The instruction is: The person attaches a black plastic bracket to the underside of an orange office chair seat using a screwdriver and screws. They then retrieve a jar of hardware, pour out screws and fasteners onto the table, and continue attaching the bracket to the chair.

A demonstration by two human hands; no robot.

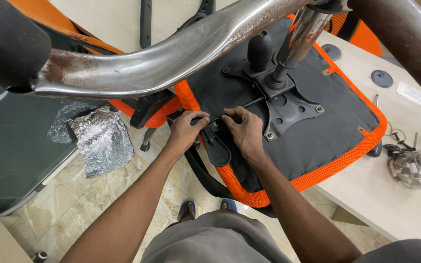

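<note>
Chair seat point(317, 141): it lies upside down on the pale table point(366, 195), black underside up, orange mesh edge hanging over the near-left corner towards you
Mechanism plate point(288, 104): it sits on the underside with screws showing at its far-right and near corners, so I judge it already fixed
Gas column and base: the chrome column point(300, 36) stands in the plate and the rusted chrome base arm point(162, 61) sweeps left over your hands; these look fitted
Lever rod point(235, 109): a thin black rod runs from the plate towards the near-left edge, between your two hands
Left hand point(183, 131): your fingers are curled closed on the black handle end point(201, 119) of the rod
Right hand point(244, 129): your fingertips pinch the rod just right of the left hand
Left to do: seating this lever appears unfinished; whether it is locked in, I cannot tell
Loose parts: a clear bag of metal fittings point(415, 168) and black round caps point(381, 78) lie unused on the right
Floor: crumpled foil point(101, 139) lies to the left
</note>
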